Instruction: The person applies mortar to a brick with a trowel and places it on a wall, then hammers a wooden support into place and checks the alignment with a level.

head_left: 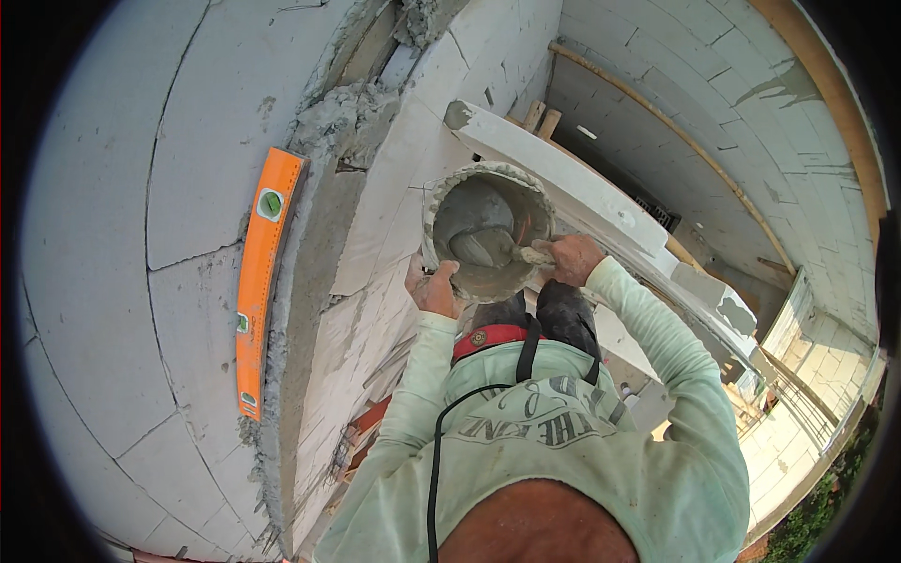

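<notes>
A round bucket [454, 204], its rim and walls crusted with grey mortar, is in front of my body. My left hand [435, 287] grips its near left edge, thumb over the rim. On the right side, my right hand [571, 259] is closed round the handle of a trowel. The trowel's mortar-coated blade [481, 248] reaches into the bucket, low against the inside. Some wet grey mortar shows around the blade, but how much the bucket holds is hard to tell.
To the left, an orange spirit level [255, 291] lies along a rough mortar-covered ledge [310, 272] beside a pale block wall [202, 122]. A pale block beam [572, 183] runs at the right, with a deep opening beyond it. Wooden pieces [542, 120] are near the beam.
</notes>
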Motion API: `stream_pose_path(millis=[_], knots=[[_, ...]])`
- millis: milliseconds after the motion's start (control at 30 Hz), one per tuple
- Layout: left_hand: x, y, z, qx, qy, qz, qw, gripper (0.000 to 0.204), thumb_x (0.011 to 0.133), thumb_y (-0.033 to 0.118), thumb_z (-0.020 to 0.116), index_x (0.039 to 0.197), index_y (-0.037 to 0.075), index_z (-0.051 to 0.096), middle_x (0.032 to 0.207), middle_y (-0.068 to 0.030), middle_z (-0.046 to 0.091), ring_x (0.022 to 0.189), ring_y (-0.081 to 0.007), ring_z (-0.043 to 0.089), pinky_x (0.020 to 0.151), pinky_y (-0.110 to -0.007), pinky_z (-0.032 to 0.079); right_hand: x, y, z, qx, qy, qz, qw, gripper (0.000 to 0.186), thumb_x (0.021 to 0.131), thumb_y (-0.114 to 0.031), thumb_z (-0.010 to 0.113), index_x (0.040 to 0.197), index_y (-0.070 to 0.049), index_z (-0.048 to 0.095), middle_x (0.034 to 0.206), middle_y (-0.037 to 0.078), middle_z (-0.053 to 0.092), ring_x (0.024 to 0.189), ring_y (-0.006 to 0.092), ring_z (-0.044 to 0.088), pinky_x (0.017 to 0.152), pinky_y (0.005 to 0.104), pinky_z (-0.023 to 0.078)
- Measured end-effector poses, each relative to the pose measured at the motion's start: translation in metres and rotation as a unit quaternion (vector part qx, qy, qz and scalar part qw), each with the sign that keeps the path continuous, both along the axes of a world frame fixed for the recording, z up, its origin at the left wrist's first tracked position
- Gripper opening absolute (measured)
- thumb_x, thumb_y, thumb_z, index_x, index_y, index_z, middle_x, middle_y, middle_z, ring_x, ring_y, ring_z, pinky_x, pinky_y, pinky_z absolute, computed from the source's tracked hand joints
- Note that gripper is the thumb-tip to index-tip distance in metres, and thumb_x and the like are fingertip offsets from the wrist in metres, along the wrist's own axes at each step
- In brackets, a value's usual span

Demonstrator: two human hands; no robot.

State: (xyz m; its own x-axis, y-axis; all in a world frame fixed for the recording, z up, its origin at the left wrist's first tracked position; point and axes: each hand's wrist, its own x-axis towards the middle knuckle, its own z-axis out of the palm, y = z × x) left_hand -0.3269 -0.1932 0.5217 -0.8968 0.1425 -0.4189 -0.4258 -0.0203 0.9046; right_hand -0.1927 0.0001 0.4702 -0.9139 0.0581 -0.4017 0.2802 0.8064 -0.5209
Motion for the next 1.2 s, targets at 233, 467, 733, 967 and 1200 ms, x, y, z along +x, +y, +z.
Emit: stream_pose_path(millis=[233,467,733,967,1200], knots=[[-0.008,-0.018,-0.012,-0.041,-0.042,-0.051,0.997,0.018,0.069,-0.005,0.059,0.083,0.004,0.054,0.087,-0.006,0.062,0.074,-0.0162,0.057,0.067,-0.032,0.052,0.012,0.009,-0.022,-0.145,0.033,-0.054,0.987,0.05,0.075,-0.032,0.069,0.12,-0.014,0.06,0.095,0.018,0.067,0.09,0.0374,0.063,0.08,0.0454,0.049],[-0.017,-0.022,-0.026,0.039,-0.042,0.036,0.998,0.021,0.064,-0.006,0.063,0.074,0.006,0.05,0.078,-0.0036,0.06,0.068,-0.0137,0.055,0.065,-0.028,0.047,0.024,0.027,0.005,-0.159,-0.003,-0.11,0.981,0.049,0.074,-0.029,0.07,0.119,-0.012,0.062,0.1,0.021,0.066,0.093,0.0384,0.062,0.084,0.0437,0.048],[-0.025,-0.051,-0.059,0.043,-0.072,0.126,0.989,0.024,0.064,-0.009,0.059,0.084,0.004,0.054,0.086,-0.0086,0.063,0.073,-0.0219,0.061,0.065,-0.036,0.054,0.03,0.072,0.024,-0.25,-0.04,-0.266,0.93,0.055,0.076,-0.024,0.074,0.125,-0.008,0.058,0.106,0.014,0.068,0.094,0.0222,0.064,0.087,0.0345,0.047],[-0.019,-0.097,-0.086,0.018,-0.065,0.157,0.985,0.023,0.061,-0.007,0.061,0.071,0.009,0.048,0.077,-0.0058,0.061,0.065,-0.0181,0.06,0.059,-0.034,0.052,-0.008,0.108,-0.027,0.0,0.011,-0.252,0.968,0.054,0.079,-0.031,0.068,0.127,-0.011,0.056,0.107,0.019,0.064,0.1,0.033,0.062,0.088,0.0404,0.048],[-0.017,-0.101,-0.068,0.022,-0.102,0.201,0.974,0.021,0.059,-0.006,0.06,0.075,0.006,0.054,0.081,-0.0047,0.063,0.069,-0.0176,0.059,0.06,-0.032,0.05,-0.074,0.084,-0.054,0.193,-0.002,-0.189,0.963,0.054,0.085,-0.028,0.061,0.135,-0.022,0.04,0.099,0.013,0.054,0.087,0.0338,0.061,0.075,0.0469,0.049]])
